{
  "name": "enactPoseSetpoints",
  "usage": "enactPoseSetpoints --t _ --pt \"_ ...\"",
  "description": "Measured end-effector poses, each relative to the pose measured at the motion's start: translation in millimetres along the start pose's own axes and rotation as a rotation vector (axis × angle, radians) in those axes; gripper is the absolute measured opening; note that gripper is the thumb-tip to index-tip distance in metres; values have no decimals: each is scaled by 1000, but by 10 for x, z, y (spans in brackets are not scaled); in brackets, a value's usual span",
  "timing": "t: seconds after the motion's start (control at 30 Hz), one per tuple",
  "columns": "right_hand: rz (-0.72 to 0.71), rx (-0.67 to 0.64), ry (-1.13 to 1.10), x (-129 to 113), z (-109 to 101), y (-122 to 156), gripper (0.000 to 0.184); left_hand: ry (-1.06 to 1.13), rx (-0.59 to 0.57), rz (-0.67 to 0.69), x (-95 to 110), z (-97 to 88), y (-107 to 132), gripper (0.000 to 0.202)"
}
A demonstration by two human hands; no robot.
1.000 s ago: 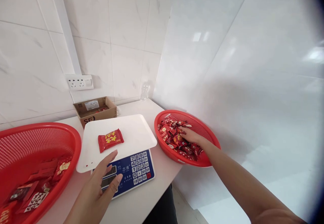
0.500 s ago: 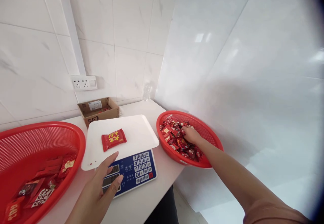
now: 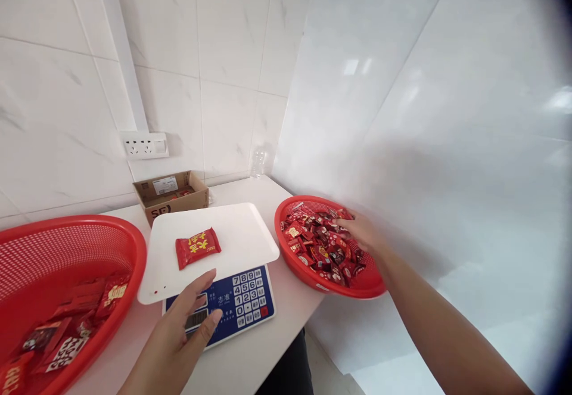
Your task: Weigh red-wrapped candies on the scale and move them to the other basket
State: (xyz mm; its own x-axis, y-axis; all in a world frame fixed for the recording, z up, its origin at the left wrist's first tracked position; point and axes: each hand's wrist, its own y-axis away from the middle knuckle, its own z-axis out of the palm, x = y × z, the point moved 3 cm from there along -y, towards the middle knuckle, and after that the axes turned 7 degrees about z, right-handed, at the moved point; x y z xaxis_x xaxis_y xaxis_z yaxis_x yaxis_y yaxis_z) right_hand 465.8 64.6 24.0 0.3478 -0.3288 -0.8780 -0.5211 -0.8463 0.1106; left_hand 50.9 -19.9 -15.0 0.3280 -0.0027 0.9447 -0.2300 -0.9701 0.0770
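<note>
My left hand (image 3: 187, 317) hovers over the front left of the blue-and-white digital scale (image 3: 243, 326), fingers apart and holding nothing. It partly covers the displays. On the scale's white tray (image 3: 241, 234) lies one red packet with yellow characters (image 3: 199, 247). To the right, my right hand (image 3: 361, 231) is at the far right side of a red plastic basket (image 3: 308, 273) heaped with small red-wrapped sweets (image 3: 324, 243). Its thumb and fingers pinch a red sweet packet (image 3: 344, 213) above the pile; the fingers partly hide it.
A larger red basket (image 3: 138, 264) at the left holds several red packets (image 3: 67, 350). Behind the scale stands an open cardboard box (image 3: 185, 203) with some red items inside. A clear plastic bottle (image 3: 258, 162) stands in the corner by the wall, right of a wall socket (image 3: 145, 145).
My right hand has drawn up and to the right from the middle of the sweets to the basket's far right side. My left hand stays open over the scale, nearly still.
</note>
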Motion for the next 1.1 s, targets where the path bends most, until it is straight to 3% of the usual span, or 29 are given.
enactPoseSetpoints --t 0.1,0.23,0.33,0.47,0.57,0.7,0.93,1.1 --pt "-12 -100 -97 -231 279 356 30 205 -57 3 115 117 -36 66" --pt "-48 -391 -278 -479 931 1028 33 520 -127 74 294 285 -93 68" --pt "-153 -712 -226 -546 1435 1526 24 698 -40 57 294 304 -125 68" --pt "-166 -881 -210 -469 1830 1865 24 700 105 15 162 162 -76 32" --pt "-169 -966 -222 -436 1958 1940 25 703 146 -21 54 46 8 24" --pt "-215 -967 -171 -491 2008 1946 23 711 172 -39 -31 -44 81 30" --pt "-376 -682 25 -672 1921 1617 20 613 388 -6 -42 -290 139 40" --pt "-376 -570 120 -763 1878 1375 20 565 415 -46 -59 -396 214 41"
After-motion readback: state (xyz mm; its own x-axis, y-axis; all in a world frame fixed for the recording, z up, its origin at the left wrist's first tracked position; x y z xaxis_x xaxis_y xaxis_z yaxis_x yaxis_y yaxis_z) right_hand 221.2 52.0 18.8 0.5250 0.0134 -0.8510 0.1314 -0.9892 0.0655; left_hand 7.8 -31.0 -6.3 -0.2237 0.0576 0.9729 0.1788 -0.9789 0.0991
